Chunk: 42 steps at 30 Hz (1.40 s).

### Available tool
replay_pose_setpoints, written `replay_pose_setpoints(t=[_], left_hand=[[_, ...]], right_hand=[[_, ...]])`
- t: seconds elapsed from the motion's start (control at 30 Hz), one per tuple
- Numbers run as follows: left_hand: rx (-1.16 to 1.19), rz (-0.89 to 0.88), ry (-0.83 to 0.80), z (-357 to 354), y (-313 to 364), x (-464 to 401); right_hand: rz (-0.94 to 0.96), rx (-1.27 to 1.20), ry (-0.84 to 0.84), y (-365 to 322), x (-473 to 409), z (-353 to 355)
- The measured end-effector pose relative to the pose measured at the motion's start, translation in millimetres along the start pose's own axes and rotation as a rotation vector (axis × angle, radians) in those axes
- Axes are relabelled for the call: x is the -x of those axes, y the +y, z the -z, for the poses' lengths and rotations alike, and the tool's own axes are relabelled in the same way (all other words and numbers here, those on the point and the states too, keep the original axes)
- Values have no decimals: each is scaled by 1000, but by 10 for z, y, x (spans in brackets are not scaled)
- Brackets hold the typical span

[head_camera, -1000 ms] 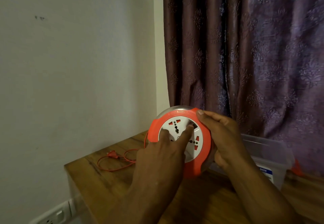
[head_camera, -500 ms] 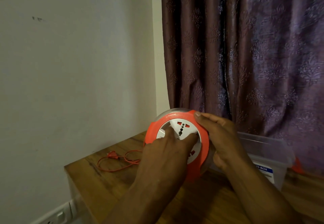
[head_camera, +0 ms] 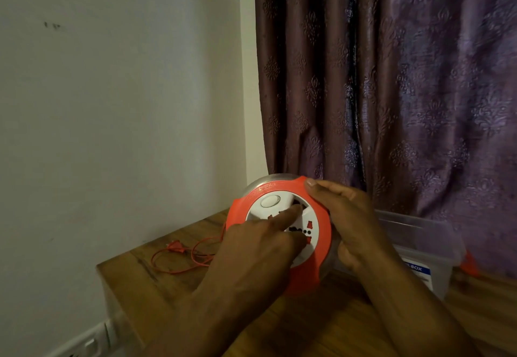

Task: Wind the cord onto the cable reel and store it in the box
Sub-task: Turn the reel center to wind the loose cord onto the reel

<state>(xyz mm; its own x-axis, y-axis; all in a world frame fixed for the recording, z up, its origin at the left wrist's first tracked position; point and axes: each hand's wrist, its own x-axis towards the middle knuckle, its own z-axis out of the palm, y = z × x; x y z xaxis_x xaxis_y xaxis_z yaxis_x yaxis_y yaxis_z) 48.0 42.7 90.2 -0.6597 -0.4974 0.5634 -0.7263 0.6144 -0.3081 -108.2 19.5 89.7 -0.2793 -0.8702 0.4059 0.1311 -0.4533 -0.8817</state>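
Note:
An orange cable reel (head_camera: 321, 247) with a white socket face is held upright above the wooden table (head_camera: 321, 326). My right hand (head_camera: 347, 217) grips its right rim, fingers curled over the top edge. My left hand (head_camera: 260, 256) lies across the white face, its index finger stretched out and pressing near the centre. A loose orange cord (head_camera: 179, 261) with its plug (head_camera: 174, 245) lies in loops on the table to the left. A clear plastic box (head_camera: 419, 247) stands behind the reel on the right.
A white wall runs along the left, with a wall socket plate (head_camera: 89, 342) low down. A dark purple curtain (head_camera: 391, 91) hangs behind the table. A small orange piece (head_camera: 470, 265) shows right of the box.
The white face of the reel has turned: the sockets have moved round and a white button now shows at the top. My left finger has moved with it. The cord loops look slightly shorter.

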Motion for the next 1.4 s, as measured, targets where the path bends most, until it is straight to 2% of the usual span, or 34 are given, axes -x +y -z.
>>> replay_pose_setpoints(t=[0.1, 0.2, 0.37, 0.9, 1.2, 1.4], left_hand=[[152, 50, 109, 9, -31, 70], [251, 216, 190, -2, -27, 141], [167, 345, 206, -141, 4, 157], [43, 492, 135, -165, 57, -7], [46, 495, 173, -182, 77, -27], [156, 447, 208, -220, 78, -51]], right_hand=[[17, -10, 22, -4, -5, -17], [25, -26, 73, 1, -18, -16], [63, -26, 110, 2, -15, -22], [140, -5, 168, 90, -14, -81], [146, 8, 178, 128, -24, -73], [157, 5, 191, 109, -32, -72]])
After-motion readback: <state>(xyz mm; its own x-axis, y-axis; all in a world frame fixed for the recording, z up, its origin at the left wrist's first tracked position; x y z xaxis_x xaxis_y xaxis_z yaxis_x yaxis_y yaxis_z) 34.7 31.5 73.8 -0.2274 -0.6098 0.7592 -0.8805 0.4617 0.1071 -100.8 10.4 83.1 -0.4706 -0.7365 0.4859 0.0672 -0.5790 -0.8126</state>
